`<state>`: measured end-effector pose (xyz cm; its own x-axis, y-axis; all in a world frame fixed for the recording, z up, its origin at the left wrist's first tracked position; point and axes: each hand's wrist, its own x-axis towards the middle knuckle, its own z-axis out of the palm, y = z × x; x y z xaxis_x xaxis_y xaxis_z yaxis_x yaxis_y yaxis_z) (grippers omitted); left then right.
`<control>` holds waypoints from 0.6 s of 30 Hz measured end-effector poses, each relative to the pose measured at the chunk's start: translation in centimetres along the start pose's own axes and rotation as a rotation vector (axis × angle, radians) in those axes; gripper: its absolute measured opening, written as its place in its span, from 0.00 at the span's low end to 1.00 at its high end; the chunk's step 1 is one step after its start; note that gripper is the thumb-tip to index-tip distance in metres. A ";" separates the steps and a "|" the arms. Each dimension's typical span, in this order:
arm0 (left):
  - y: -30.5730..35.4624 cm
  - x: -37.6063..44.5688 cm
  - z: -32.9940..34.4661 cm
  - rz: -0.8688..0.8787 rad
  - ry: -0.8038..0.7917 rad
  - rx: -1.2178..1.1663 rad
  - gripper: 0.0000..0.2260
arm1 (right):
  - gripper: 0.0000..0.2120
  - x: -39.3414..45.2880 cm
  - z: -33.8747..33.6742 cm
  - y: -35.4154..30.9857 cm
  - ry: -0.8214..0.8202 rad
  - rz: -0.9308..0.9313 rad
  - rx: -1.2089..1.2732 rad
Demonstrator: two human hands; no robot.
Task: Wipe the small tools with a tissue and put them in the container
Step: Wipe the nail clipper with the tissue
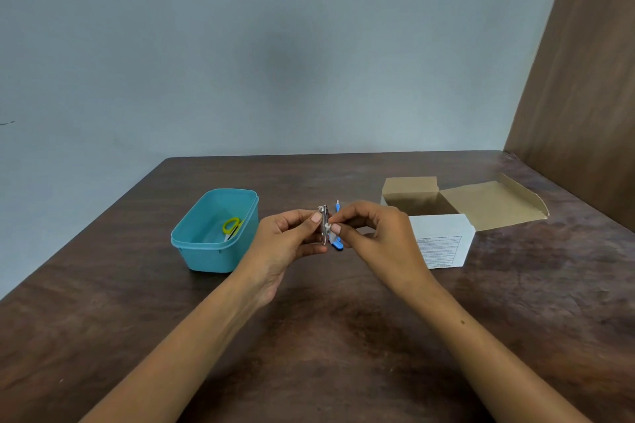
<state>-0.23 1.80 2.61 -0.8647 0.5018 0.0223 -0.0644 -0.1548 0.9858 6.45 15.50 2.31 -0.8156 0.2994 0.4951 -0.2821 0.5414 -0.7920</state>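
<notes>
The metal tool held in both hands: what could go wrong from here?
1. The metal tool is pinched only at the fingertips, above the table; it may slip and drop.
2. The tissue piece looks tiny, so the right hand may rub bare metal.
3. The blue tool lies just behind and could be knocked.

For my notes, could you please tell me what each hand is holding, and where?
Left hand pinches the metal nail clipper at its upper end; right hand presses a small tissue against its middle.
</notes>
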 end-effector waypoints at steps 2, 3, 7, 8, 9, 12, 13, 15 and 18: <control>0.0 0.0 0.0 0.000 -0.013 0.010 0.09 | 0.06 0.0 0.1 0.0 0.018 -0.005 -0.025; -0.1 0.0 0.0 -0.002 -0.017 0.016 0.09 | 0.06 0.0 0.2 0.0 0.026 -0.006 -0.031; 0.0 0.0 -0.1 -0.017 -0.026 0.032 0.09 | 0.06 0.0 0.3 0.3 0.081 0.026 -0.015; 0.0 0.0 -0.1 -0.021 -0.025 0.033 0.09 | 0.05 0.0 0.3 0.4 0.100 0.037 -0.002; 0.0 0.0 -0.1 -0.022 -0.022 0.035 0.09 | 0.05 0.0 0.3 0.6 0.119 0.047 0.015; 0.2 0.1 -0.2 -0.003 0.004 0.055 0.08 | 0.05 0.0 0.6 0.8 0.161 0.053 0.029; 0.3 0.0 -0.2 0.010 0.016 0.070 0.08 | 0.05 -0.1 0.6 0.9 0.173 0.041 0.014; 0.6 0.0 -0.3 0.037 0.047 0.115 0.06 | 0.04 -0.2 0.7 1.0 0.195 -0.018 -0.057; 1.6 0.2 -0.8 0.082 0.105 0.178 0.05 | 0.02 -0.3 0.7 0.9 0.214 -0.122 -0.169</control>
<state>-0.87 1.00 4.03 -0.9111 0.4011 0.0955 0.0892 -0.0344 0.9954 6.07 15.31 1.23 -0.6506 0.3732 0.6614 -0.2686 0.7016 -0.6600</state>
